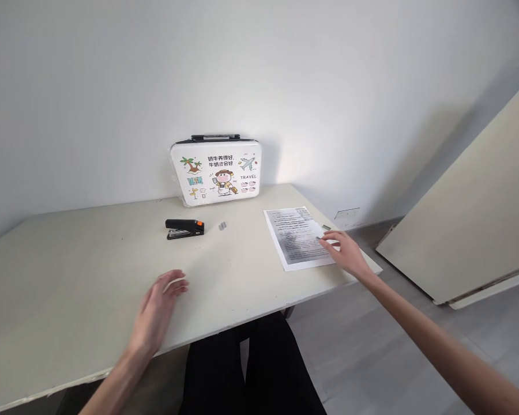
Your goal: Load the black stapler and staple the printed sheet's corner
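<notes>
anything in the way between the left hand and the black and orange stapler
Nothing visible: only pale tabletop lies between the left hand and the black stapler with an orange patch. The small grey metallic-looking piece lies to the stapler's right, off that path.

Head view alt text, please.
A person's right hand is at a printed sheet on a pale table, the left hand loosely curled over its near side. Left of the sheet lie a black stapler and small grey pieces; a white cartoon-printed case stands by the wall.

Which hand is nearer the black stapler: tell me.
Left. The left hand is on the person's side of the black stapler; the right hand is farther off, to its right, at the printed sheet.
</notes>
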Demonstrator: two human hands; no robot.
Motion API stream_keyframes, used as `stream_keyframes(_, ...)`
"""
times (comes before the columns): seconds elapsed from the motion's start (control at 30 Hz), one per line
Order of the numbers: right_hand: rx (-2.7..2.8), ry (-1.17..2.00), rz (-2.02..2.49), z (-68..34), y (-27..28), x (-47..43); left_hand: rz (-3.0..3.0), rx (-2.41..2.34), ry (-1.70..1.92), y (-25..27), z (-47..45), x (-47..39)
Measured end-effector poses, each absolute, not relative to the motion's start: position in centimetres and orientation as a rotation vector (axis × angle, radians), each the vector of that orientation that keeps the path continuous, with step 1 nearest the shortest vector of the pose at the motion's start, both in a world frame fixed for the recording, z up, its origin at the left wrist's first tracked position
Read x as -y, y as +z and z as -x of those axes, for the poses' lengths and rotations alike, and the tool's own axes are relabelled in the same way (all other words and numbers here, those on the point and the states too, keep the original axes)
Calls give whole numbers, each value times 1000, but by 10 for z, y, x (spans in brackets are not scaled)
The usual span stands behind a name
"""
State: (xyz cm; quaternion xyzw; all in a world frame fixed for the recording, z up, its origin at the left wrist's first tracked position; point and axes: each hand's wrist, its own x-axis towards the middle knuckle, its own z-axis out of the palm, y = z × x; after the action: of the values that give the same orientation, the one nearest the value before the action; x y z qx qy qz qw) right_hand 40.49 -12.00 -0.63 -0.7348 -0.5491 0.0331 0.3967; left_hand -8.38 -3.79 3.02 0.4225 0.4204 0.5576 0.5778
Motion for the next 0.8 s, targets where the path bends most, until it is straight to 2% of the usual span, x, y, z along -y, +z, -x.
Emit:
stream_keyframes(0.13, 1310, 19, 2014, -459, -16, 111, -986, -1106, 1345, 32, 128, 28)
stream_keyframes(0.33, 1258, -42, 2182, -471, -30, 101, -699, -1082, 1384, 36, 145, 20)
stream_keyframes(0.57, 1337, -116, 2160, -453, -26, 114, -825, -1022, 1353, 28, 147, 21)
stream_keyframes(0.8, 1654, -81, 1918, -394, -7, 116, -969, -1038, 1319, 28, 141, 29)
